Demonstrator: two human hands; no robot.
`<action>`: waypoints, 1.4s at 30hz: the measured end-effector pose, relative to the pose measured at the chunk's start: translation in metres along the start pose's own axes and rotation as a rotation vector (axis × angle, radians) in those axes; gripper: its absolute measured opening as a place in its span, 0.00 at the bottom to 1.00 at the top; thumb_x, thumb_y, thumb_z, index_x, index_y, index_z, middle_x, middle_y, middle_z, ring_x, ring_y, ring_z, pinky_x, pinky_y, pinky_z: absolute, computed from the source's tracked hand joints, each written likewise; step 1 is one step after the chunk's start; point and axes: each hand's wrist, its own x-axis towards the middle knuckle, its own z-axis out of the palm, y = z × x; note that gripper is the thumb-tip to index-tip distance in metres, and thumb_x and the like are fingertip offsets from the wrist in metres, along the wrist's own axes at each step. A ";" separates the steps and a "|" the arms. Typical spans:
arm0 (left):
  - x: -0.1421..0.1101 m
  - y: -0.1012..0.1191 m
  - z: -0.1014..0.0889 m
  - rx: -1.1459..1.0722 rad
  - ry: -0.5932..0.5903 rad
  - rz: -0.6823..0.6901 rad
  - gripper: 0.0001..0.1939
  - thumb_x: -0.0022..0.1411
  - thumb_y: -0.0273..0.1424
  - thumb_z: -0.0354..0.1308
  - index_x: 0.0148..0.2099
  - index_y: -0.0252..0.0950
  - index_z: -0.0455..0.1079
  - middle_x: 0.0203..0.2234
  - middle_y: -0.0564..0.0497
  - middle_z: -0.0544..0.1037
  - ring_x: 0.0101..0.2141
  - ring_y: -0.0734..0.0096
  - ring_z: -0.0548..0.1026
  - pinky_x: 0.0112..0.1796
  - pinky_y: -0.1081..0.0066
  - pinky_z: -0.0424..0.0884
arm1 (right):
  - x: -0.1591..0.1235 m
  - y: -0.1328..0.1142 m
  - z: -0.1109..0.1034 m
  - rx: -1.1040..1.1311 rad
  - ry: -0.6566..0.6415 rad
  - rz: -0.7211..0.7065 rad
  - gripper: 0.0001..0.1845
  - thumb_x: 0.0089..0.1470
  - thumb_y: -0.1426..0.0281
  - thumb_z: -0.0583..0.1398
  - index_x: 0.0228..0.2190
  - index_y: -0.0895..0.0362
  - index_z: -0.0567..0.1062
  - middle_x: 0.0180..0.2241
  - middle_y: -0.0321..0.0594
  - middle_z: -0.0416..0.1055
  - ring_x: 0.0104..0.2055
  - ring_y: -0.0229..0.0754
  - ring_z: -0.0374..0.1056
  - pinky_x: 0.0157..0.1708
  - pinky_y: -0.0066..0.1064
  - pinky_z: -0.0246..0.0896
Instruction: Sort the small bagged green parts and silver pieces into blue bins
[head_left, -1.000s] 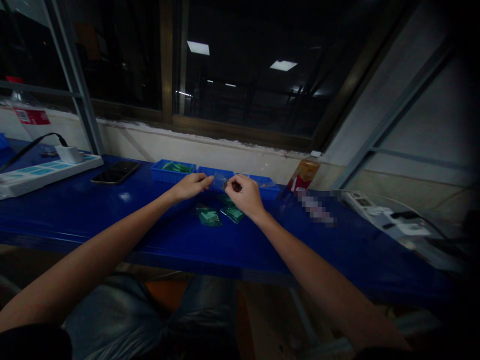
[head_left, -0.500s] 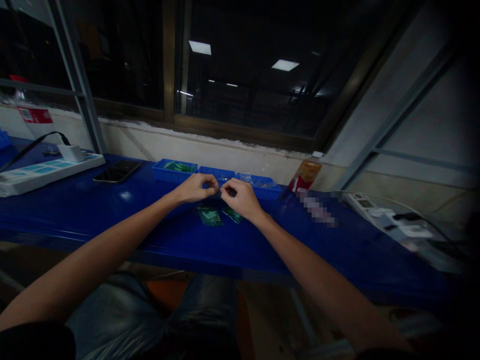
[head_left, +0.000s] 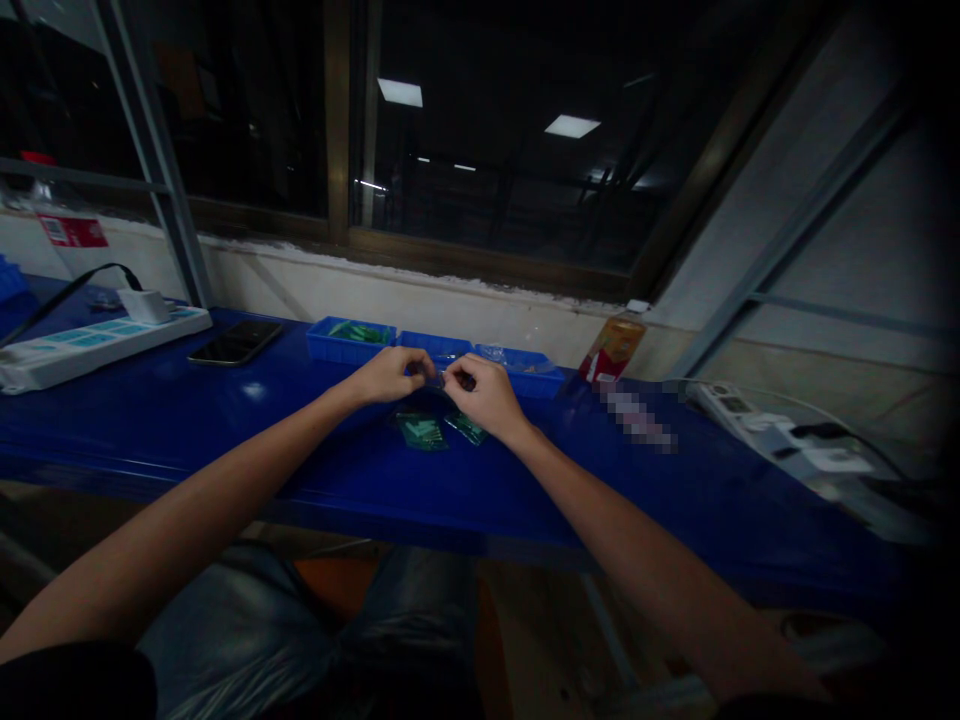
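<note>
My left hand (head_left: 390,375) and my right hand (head_left: 485,395) meet over the blue bench (head_left: 225,430), fingers pinched together on a small clear bag (head_left: 442,378) held between them. What is inside the bag is too dim to make out. Just below the hands, two small bags of green parts (head_left: 421,431) lie flat on the bench. Behind the hands stands a row of shallow blue trays (head_left: 351,341); the left one holds green parts.
A dark phone (head_left: 235,342) and a white power strip (head_left: 82,345) lie at the left. An orange-red packet (head_left: 609,352) leans on the wall at right, with white devices and cables (head_left: 780,435) beyond. A dark window runs behind the bench.
My hands have drawn closer together around the clear bag and stayed there. The view has shifted slightly.
</note>
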 end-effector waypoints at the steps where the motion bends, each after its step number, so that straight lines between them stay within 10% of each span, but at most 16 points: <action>1: 0.000 0.000 0.000 -0.024 -0.022 0.000 0.11 0.49 0.25 0.49 0.35 0.31 0.69 0.30 0.48 0.74 0.31 0.70 0.70 0.35 0.71 0.64 | 0.000 0.001 -0.001 0.009 0.023 0.013 0.06 0.45 0.74 0.54 0.20 0.57 0.68 0.21 0.35 0.63 0.25 0.35 0.59 0.26 0.27 0.53; 15: 0.001 0.000 -0.002 -0.492 0.064 -0.047 0.03 0.51 0.27 0.54 0.31 0.32 0.63 0.24 0.52 0.70 0.28 0.75 0.69 0.33 0.72 0.64 | 0.000 0.014 0.013 0.292 -0.053 0.256 0.10 0.49 0.64 0.55 0.27 0.58 0.71 0.23 0.36 0.68 0.24 0.35 0.62 0.26 0.28 0.56; 31: 0.001 0.001 -0.003 -0.208 0.168 -0.297 0.17 0.55 0.42 0.50 0.25 0.32 0.64 0.19 0.53 0.67 0.22 0.74 0.64 0.26 0.73 0.59 | -0.001 0.008 0.001 -0.036 0.073 0.082 0.04 0.46 0.72 0.55 0.22 0.57 0.68 0.21 0.35 0.64 0.25 0.36 0.60 0.26 0.27 0.53; 37: -0.003 0.011 -0.004 -0.545 -0.124 -0.463 0.32 0.58 0.53 0.37 0.28 0.31 0.69 0.23 0.45 0.72 0.22 0.73 0.67 0.24 0.72 0.62 | -0.002 0.005 -0.003 -0.162 0.046 0.003 0.02 0.47 0.74 0.54 0.25 0.56 0.67 0.24 0.36 0.63 0.27 0.38 0.60 0.27 0.28 0.53; 42: -0.006 0.017 0.002 -0.676 -0.168 -0.386 0.18 0.55 0.44 0.52 0.33 0.32 0.69 0.28 0.48 0.72 0.26 0.75 0.67 0.29 0.73 0.63 | -0.004 -0.003 -0.002 -0.200 -0.034 -0.068 0.07 0.47 0.77 0.53 0.30 0.55 0.68 0.32 0.40 0.63 0.35 0.41 0.62 0.33 0.31 0.57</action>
